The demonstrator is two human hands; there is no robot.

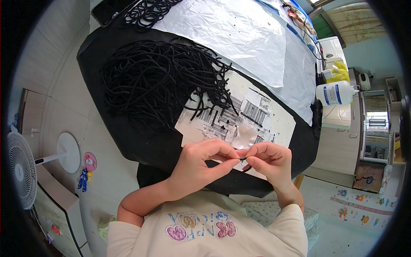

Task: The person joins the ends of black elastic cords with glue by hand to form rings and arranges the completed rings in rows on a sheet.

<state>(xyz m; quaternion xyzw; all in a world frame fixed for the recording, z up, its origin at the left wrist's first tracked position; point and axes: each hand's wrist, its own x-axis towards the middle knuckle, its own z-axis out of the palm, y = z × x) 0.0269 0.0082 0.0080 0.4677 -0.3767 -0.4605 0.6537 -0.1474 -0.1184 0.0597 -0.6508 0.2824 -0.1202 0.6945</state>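
My left hand (203, 160) and my right hand (272, 162) meet in front of my chest, over the near edge of the black-covered table. Between the fingertips of both hands is a thin black cord (246, 168), a short curved piece of which shows below the right fingers. Both hands pinch it, thumb against fingers; how its ends lie is too small to make out. Beyond the hands lies a pale board (280, 124) with barcode labels and black scraps. A big heap of black cords (150, 81) lies to the left, some strands reaching onto the board.
Looped black bands (150, 13) and a dark phone-like device (112, 10) lie at the far left. White plastic sheeting (239, 34) covers the far side. A white bottle (336, 93) stands at the right. A fan (21, 169) is on the left.
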